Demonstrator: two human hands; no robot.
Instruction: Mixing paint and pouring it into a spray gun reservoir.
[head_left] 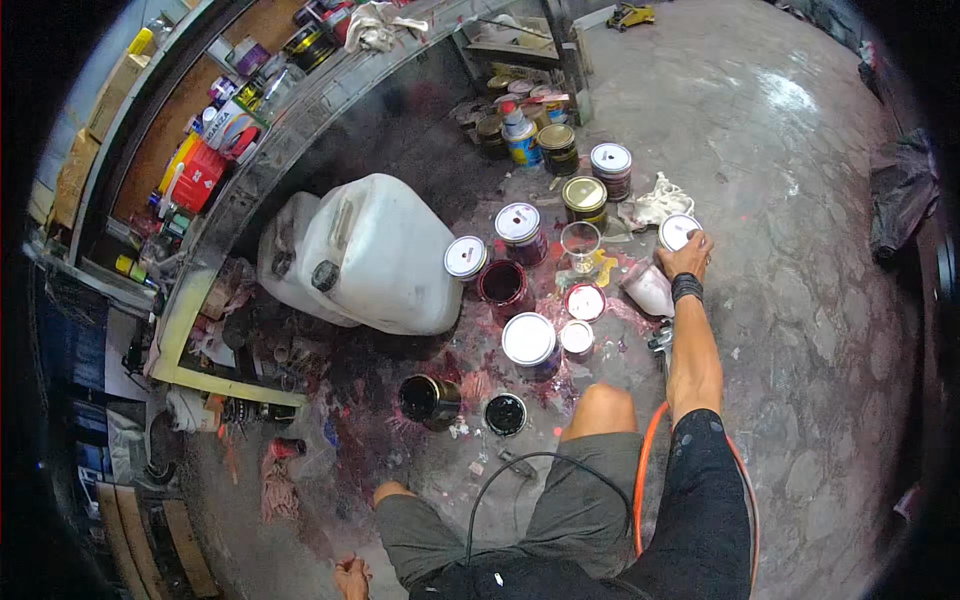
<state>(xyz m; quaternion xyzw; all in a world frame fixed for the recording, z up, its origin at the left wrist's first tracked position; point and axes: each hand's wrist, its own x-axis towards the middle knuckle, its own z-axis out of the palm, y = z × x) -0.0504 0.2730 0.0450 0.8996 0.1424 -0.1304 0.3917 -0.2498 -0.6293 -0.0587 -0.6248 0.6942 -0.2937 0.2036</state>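
Observation:
My right hand (690, 256) reaches out on the right, its fingers closed round the edge of a small paint can (677, 230) with a white lid. Below that hand, a spray gun's pale cup (648, 288) lies tilted on the floor, and the gun's metal body (660, 340) is partly behind my forearm. A crumpled white rag (660, 203) is just beyond the can. Down at the lower edge, my left hand (352, 577) hangs low with loosely bent fingers apart, and I see nothing in it. Its palm is mostly hidden.
Lidded and open paint cans (529, 340) stand before me, with a clear plastic cup (580, 245) among them. Two large white jerrycans (385, 255) are at the left, below a crowded shelf (200, 150). An orange hose (645, 470) runs by my right leg over the stained floor.

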